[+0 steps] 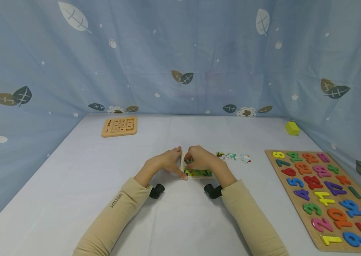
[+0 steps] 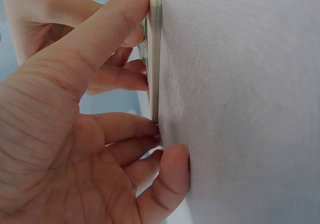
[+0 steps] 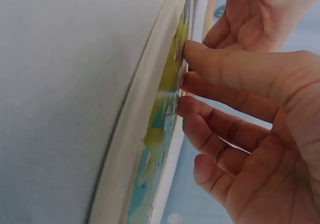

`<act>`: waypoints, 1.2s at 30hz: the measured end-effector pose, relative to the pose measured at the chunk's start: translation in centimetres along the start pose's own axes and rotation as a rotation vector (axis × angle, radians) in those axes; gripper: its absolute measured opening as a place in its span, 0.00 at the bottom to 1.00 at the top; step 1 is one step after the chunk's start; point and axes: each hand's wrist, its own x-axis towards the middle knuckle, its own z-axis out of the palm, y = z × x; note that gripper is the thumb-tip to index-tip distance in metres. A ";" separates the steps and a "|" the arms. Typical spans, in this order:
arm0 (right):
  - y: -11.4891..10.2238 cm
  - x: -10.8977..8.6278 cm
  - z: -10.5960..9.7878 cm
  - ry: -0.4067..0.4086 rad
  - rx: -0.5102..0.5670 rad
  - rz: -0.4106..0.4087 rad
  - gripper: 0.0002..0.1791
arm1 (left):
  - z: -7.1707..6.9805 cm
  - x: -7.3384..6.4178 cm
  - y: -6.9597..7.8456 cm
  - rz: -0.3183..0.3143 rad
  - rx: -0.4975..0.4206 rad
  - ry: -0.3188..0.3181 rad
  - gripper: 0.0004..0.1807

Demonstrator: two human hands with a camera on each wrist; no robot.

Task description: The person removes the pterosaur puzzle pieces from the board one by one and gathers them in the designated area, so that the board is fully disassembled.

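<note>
A small jigsaw puzzle (image 1: 199, 173) in a pale wooden tray (image 3: 116, 181) lies flat before me, with green and blue pieces in it. My left hand (image 1: 169, 160) holds the tray's left side, thumb at the near corner and fingers at the far end. Over the tray bends my right hand (image 1: 202, 156), its thumb and fingertips pinching at a jigsaw piece near the left end. That piece is mostly hidden by the fingers. In the right wrist view, the right fingertips touch the picture surface. Just right of the tray lie loose jigsaw pieces (image 1: 245, 158).
A wooden number sliding puzzle (image 1: 119, 127) sits at the back left. Toward the back right is a yellow-green block (image 1: 292, 128). A large board of coloured numbers (image 1: 299, 206) fills the right side. Blue leaf-print curtains (image 1: 155, 57) surround the white table (image 1: 71, 199).
</note>
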 end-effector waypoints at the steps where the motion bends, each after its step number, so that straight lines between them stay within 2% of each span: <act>1: 0.0 0.0 0.0 0.001 -0.003 -0.007 0.13 | 0.0 0.0 0.0 0.001 0.001 0.001 0.59; 16: 0.0 -0.1 0.3 0.016 -0.027 -0.026 0.15 | -0.1 -0.2 0.1 -0.024 -0.005 -0.006 0.58; 23: -0.6 -0.1 0.2 0.004 -0.087 0.025 0.16 | -0.1 -0.2 0.0 -0.026 -0.010 0.000 0.58; 29: -0.5 -0.1 0.1 0.005 -0.060 0.044 0.16 | 0.0 -0.2 0.1 -0.025 -0.008 -0.004 0.59; 36: -0.1 -0.5 -0.3 0.017 -0.016 0.010 0.17 | 0.0 -0.2 0.2 -0.025 -0.011 -0.003 0.60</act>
